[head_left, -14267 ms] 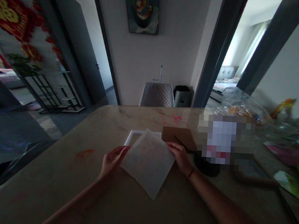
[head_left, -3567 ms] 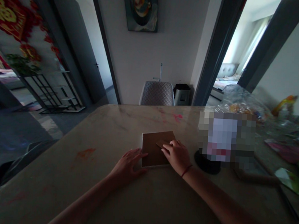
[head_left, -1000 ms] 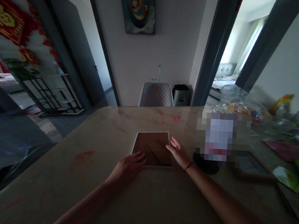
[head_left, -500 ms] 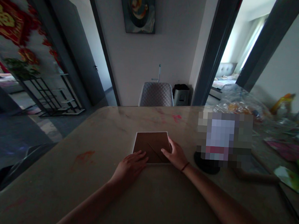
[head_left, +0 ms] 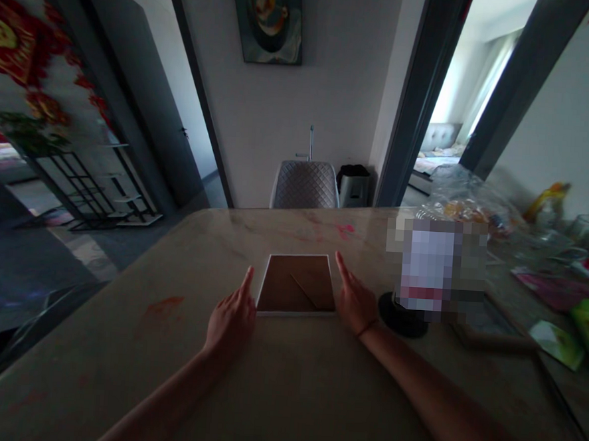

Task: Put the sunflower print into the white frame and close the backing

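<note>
White-rimmed square frame [head_left: 296,284] with a brown card back, lying flat on the marble-patterned surface [head_left: 117,343], midway between the two grips; a thin dark strip [head_left: 303,291] slanting across the card. Left grip [head_left: 231,320] just beside the frame's left edge, flat-handed and wide open, with nothing in hold. Right grip [head_left: 354,304] just beside the right edge, equally open and empty, a thin dark band [head_left: 368,329] at the wrist. Whether either hand's edge touches the rim: too dark to tell. Step in hand, by the look of it: squaring up the frame from both sides, the hands bracketing rather than carrying it. Next move: a hold on the rim before any lift, with neither grip gripping it now. Right of the right grip, a round black base [head_left: 402,315] under a pixelated, unreadable object; beyond that, a crumpled clear plastic bag [head_left: 467,208].
</note>
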`<state>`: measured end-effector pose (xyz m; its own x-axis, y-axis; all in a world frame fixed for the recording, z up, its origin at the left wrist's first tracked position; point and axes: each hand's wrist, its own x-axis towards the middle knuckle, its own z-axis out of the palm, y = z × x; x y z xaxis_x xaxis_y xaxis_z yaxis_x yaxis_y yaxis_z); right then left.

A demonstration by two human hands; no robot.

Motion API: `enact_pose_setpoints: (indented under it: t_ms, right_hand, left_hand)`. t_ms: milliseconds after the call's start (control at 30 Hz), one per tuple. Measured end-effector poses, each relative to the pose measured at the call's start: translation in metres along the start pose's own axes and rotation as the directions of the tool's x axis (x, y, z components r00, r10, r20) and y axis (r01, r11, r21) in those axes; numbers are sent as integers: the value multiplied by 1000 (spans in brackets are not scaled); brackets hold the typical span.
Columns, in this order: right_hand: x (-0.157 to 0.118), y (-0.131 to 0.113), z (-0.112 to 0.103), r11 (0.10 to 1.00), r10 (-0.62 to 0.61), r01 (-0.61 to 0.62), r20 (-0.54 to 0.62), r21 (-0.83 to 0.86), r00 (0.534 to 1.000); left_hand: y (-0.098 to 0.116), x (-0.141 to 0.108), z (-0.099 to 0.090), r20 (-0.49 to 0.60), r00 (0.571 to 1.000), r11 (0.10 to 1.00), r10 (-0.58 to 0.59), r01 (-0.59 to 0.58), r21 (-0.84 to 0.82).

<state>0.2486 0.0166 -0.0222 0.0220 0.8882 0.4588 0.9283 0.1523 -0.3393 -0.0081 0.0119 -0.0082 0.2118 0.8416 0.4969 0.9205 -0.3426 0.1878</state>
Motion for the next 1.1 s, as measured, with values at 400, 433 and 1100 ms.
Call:
enact_pose_setpoints:
  t_ms: [400, 433, 1100]
  right_hand:
    - [7, 6, -1, 968, 249, -249, 91, -9, 964]
    - [8, 7, -1, 964, 267, -267, 103, -14, 958]
    - [3, -17, 5, 287, 291, -283, 198, 915, 936]
  left_hand:
    - [1, 2, -9, -113, 993, 999, -45, 42, -24]
    - [2, 0, -10, -170, 985, 1000, -15, 11, -25]
    - [8, -7, 4, 214, 957, 974, 194, -162, -161]
